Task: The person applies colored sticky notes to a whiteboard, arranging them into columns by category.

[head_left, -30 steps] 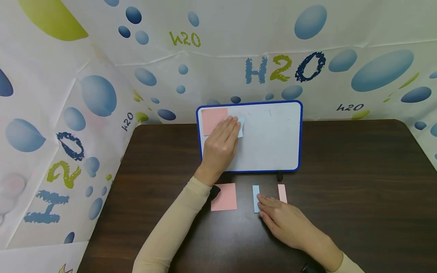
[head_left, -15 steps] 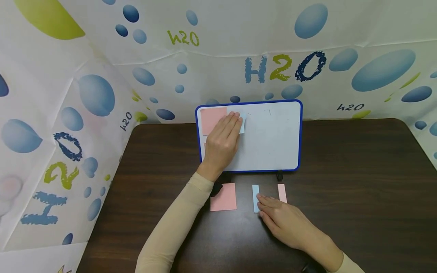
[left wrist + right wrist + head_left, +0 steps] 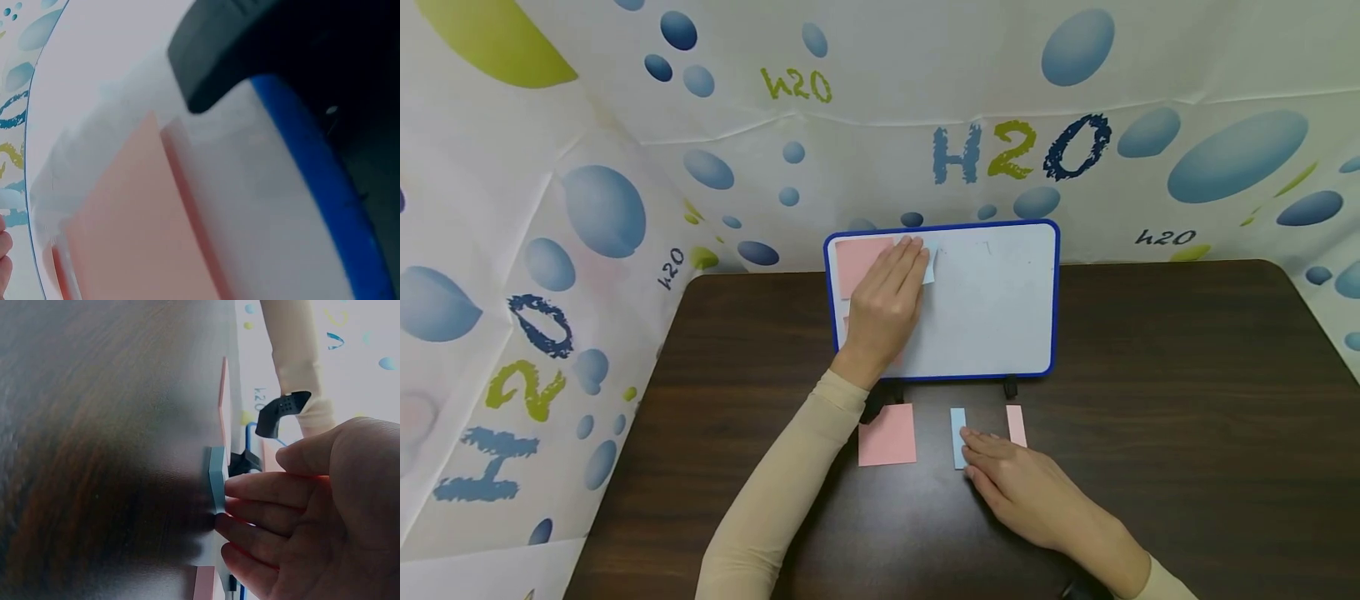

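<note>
With its fingers straight and together, my left hand point(image 3: 887, 304) lies over a light blue sticky note point(image 3: 931, 267) on the whiteboard point(image 3: 985, 312), covering most of it. A pink square note point(image 3: 853, 267) sits at the board's upper left, beside those fingers. Lower down, another pink note point(image 3: 144, 219) is mostly hidden by the hand in the head view. My right hand point(image 3: 1026, 492) rests on the table, fingers extended, fingertips at the edge of a narrow blue sticky-note pad point(image 3: 958, 421). The right wrist view shows the pad point(image 3: 217, 472) beside the fingertips.
A pink square pad point(image 3: 887, 437) lies in front of the board, near my left forearm. A narrow pink pad point(image 3: 1016, 423) lies just beyond my right hand, partly covered by it. A black foot point(image 3: 1011, 387) shows under the board's blue frame. A printed curtain hangs behind the table point(image 3: 1187, 400).
My left hand has slid slightly up the board, and the light blue note has moved up with it. The right hand stays in place. The head view has shifted a little.
</note>
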Demonstrator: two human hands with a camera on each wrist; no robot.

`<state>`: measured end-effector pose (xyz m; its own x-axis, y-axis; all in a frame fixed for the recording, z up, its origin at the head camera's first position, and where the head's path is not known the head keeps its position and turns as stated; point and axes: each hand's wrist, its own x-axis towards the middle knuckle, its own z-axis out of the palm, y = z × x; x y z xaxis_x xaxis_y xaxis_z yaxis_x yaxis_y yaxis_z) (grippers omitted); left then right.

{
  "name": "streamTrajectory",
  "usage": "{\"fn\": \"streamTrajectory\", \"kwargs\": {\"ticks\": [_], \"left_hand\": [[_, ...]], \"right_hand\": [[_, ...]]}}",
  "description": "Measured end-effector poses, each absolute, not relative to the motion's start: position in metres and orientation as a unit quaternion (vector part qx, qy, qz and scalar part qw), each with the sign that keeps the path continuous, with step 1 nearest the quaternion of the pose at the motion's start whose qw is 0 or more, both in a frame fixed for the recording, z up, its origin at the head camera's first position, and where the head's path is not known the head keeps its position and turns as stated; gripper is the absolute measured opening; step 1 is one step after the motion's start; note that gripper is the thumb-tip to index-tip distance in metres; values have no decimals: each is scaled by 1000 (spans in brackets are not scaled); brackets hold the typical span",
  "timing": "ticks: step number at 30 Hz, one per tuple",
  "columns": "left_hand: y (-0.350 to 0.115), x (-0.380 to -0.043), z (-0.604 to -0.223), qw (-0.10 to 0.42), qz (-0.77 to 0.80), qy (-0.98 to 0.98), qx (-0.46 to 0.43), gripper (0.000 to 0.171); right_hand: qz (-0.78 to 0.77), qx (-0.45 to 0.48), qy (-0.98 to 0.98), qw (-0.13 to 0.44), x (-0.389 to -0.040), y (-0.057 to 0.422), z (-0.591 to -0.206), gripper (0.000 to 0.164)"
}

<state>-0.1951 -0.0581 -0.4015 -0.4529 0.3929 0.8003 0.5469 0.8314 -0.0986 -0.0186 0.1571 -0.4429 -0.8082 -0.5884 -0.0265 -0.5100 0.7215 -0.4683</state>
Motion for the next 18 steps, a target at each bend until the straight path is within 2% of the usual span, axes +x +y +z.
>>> {"fn": "streamTrajectory", "kwargs": {"ticks": [6,18], "left_hand": [[-58,-200,-401,456,-95,-843,-271,25],[-57,-203,-408,442,-91,-845,-286,25]], "right_hand": [[-230,-297,923,91,-18,157,-444,35],[-230,-295,923,91,-18,156,-442,35]]}}
